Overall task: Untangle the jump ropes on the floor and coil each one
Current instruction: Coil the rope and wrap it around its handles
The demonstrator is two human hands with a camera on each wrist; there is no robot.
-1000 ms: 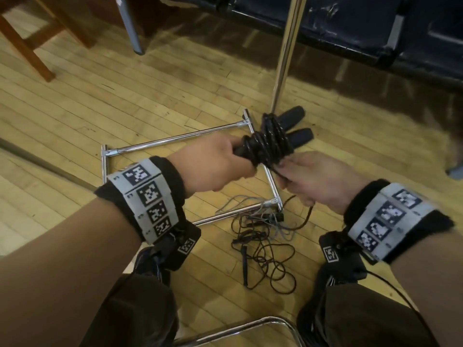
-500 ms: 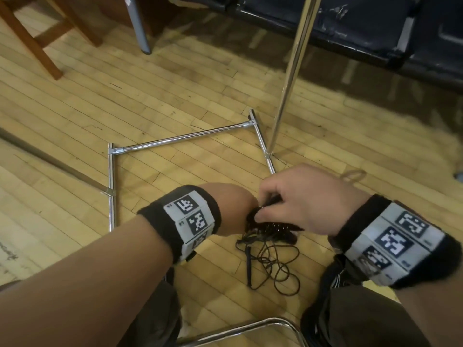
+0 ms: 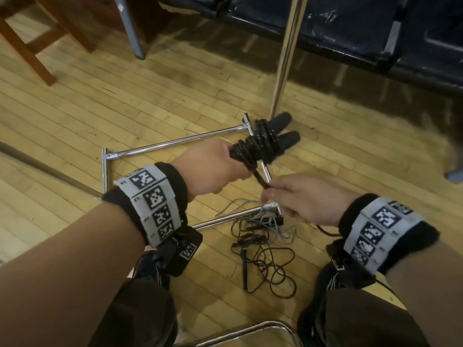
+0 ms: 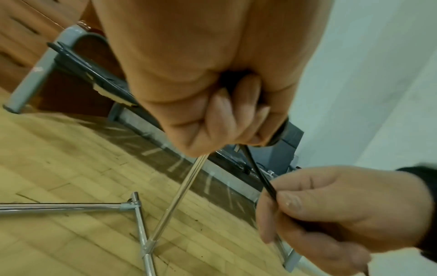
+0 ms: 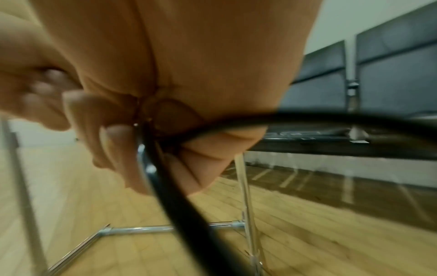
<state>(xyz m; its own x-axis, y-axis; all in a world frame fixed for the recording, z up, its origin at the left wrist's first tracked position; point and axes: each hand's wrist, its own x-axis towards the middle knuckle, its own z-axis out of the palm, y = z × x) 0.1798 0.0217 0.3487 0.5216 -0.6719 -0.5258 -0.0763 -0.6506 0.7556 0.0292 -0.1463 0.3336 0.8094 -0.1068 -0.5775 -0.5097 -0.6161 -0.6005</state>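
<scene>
In the head view, the left hand (image 3: 213,169) grips a glossy black jump rope wound into a thick bundle (image 3: 260,144), held above the wooden plank floor (image 3: 125,116); the right hand (image 3: 300,199) pinches its loose end. Thin tangled cords (image 3: 265,249) lie on the floor near a chrome tube frame (image 3: 175,144). In the left wrist view, curled fingers (image 4: 227,112) close on the bundle. In the right wrist view, thumb and fingers (image 5: 118,147) clamp the black cord.

A shiny pole (image 3: 285,58) stands up in the upper middle, right behind the hands. Its metal frame (image 3: 175,142) lies flat on the floor (image 3: 87,116), with tangled cords (image 3: 263,251) at its near corner. Bare boards spread left.
</scene>
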